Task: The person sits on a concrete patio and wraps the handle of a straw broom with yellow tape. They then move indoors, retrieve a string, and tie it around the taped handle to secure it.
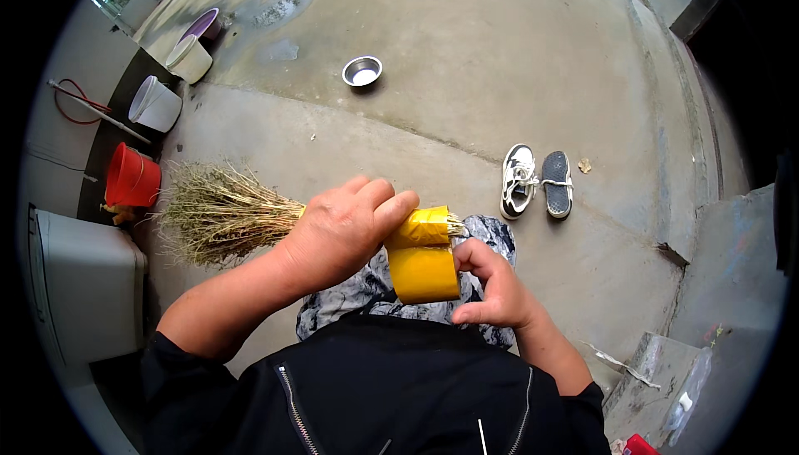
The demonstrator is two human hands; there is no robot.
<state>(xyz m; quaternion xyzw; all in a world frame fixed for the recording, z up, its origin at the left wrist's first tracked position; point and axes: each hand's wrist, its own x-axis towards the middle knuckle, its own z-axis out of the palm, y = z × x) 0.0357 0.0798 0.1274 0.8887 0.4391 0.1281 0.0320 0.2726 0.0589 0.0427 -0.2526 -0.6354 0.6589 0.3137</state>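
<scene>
A broom of dry twigs (229, 210) lies across in front of me, its bushy end to the left. My left hand (343, 226) is wrapped round its handle. Yellow tape (426, 226) covers the handle's right end, where cut stalk tips stick out. A roll of yellow tape (423, 274) hangs just below, joined to the wrapped part. My right hand (495, 284) is at the roll's right side, its index finger reaching to the roll's opening and its thumb held apart below. Whether the hidden fingertips grip the roll's inside is not visible.
A metal bowl (362, 71) sits on the concrete floor ahead. A sneaker (518, 180) and an overturned shoe (557, 185) lie to the right. Along the left wall stand a red bucket (133, 175), a white bucket (156, 104), a cream bucket (189, 60) and a white cabinet-like box (87, 280).
</scene>
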